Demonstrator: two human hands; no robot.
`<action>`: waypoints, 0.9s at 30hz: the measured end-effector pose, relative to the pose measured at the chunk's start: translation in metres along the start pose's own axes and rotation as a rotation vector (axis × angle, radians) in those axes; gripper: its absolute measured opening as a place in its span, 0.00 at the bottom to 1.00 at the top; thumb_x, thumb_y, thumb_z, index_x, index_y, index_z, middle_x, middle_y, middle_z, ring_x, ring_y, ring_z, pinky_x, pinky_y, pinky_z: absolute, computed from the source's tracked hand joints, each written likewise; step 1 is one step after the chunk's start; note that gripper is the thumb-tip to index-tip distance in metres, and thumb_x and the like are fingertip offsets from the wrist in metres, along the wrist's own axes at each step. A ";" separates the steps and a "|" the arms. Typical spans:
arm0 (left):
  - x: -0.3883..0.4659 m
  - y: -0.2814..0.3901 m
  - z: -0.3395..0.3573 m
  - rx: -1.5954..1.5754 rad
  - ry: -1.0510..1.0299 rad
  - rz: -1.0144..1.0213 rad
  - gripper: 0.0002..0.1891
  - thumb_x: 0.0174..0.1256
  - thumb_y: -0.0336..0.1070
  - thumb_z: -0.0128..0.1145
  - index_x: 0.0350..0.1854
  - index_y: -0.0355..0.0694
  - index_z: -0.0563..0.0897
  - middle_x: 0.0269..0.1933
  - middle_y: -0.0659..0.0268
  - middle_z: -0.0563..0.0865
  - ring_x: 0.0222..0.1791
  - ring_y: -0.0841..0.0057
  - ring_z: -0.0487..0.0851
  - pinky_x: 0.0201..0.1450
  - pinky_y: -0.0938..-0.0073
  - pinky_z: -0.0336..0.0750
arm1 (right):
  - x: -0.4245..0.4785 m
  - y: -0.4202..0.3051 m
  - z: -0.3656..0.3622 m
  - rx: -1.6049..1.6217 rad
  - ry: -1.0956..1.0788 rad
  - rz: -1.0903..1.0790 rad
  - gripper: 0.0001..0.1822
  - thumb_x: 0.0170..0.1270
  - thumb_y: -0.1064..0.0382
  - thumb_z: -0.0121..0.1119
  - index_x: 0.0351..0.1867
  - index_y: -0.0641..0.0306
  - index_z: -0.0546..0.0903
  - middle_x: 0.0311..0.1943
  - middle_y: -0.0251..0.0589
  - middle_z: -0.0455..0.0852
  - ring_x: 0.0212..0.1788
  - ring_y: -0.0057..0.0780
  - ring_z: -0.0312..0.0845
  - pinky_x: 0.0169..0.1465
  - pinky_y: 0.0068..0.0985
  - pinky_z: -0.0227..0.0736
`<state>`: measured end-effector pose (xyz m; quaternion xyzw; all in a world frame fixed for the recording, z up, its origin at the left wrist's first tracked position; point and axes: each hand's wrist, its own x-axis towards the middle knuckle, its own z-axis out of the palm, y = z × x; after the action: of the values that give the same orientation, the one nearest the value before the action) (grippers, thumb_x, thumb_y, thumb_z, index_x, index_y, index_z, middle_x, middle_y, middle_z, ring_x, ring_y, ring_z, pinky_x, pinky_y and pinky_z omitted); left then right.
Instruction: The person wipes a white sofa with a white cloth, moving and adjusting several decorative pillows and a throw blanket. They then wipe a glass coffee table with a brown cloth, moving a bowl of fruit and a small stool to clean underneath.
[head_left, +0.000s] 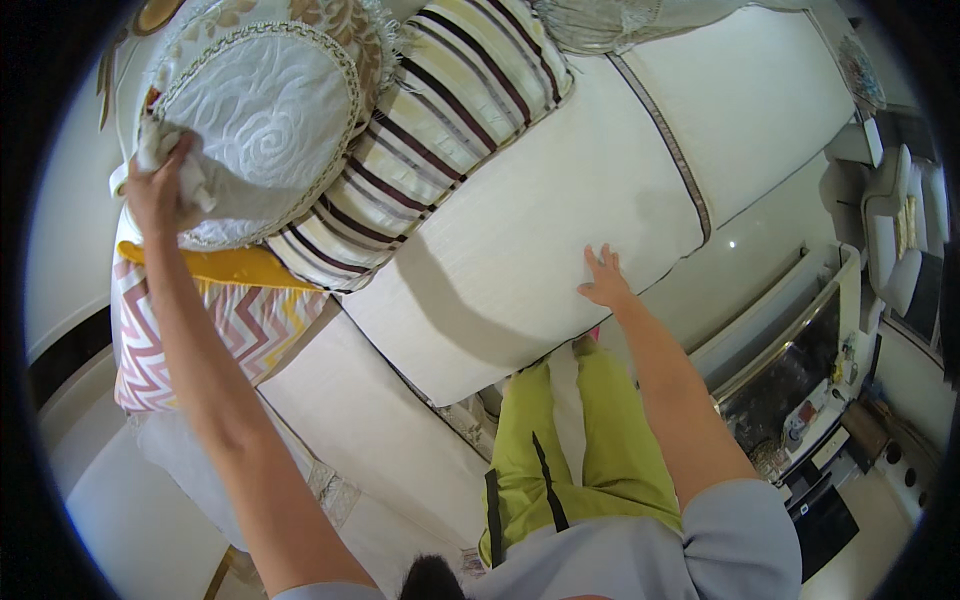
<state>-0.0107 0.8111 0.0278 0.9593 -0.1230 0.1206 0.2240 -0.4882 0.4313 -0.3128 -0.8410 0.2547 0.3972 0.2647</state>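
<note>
At the upper left my left hand (156, 191) is closed around a crumpled white cloth (196, 176). The cloth lies over the left edge of a round white cushion (274, 135) with a rose pattern and braided trim. My right hand (606, 281) has its fingers spread at the front edge of the cream sofa seat (517, 232); whether it rests there or hovers is unclear. A striped cushion (427, 142) leans along the seat beside the round one. Below my left wrist are a yellow cushion (225, 268) and a zigzag-patterned cushion (255, 319).
A low table with a dark glossy top (787, 367) stands to the right, carrying small items. Farther right are a pale chair (889, 225) and a black box-like object (825, 529). Another sofa seat section (382, 416) adjoins at the lower left. A patterned trim strip (667, 142) crosses the sofa.
</note>
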 end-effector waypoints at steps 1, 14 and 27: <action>0.001 0.001 -0.010 0.038 0.008 -0.089 0.29 0.47 0.50 0.71 0.48 0.34 0.82 0.35 0.60 0.86 0.34 0.71 0.83 0.44 0.73 0.76 | -0.001 -0.001 -0.002 0.019 0.002 -0.008 0.52 0.52 0.50 0.67 0.74 0.42 0.45 0.74 0.54 0.37 0.74 0.59 0.32 0.69 0.45 0.55; -0.278 0.164 -0.013 -0.493 -0.218 -0.300 0.26 0.41 0.38 0.74 0.42 0.33 0.78 0.38 0.62 0.81 0.41 0.71 0.79 0.48 0.70 0.74 | 0.008 0.042 -0.051 1.541 -0.229 -0.061 0.33 0.65 0.44 0.52 0.67 0.58 0.62 0.65 0.50 0.63 0.67 0.45 0.57 0.67 0.42 0.59; -0.153 0.138 0.222 -0.037 -0.290 -0.044 0.28 0.53 0.40 0.65 0.56 0.33 0.74 0.52 0.47 0.79 0.51 0.51 0.78 0.56 0.59 0.70 | 0.036 0.074 -0.128 1.113 -0.199 -0.027 0.29 0.72 0.45 0.43 0.64 0.64 0.68 0.59 0.40 0.74 0.60 0.28 0.68 0.65 0.24 0.58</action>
<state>-0.1551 0.6166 -0.1543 0.9648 -0.1350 -0.0264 0.2241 -0.4474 0.2864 -0.2902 -0.5364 0.3888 0.2767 0.6961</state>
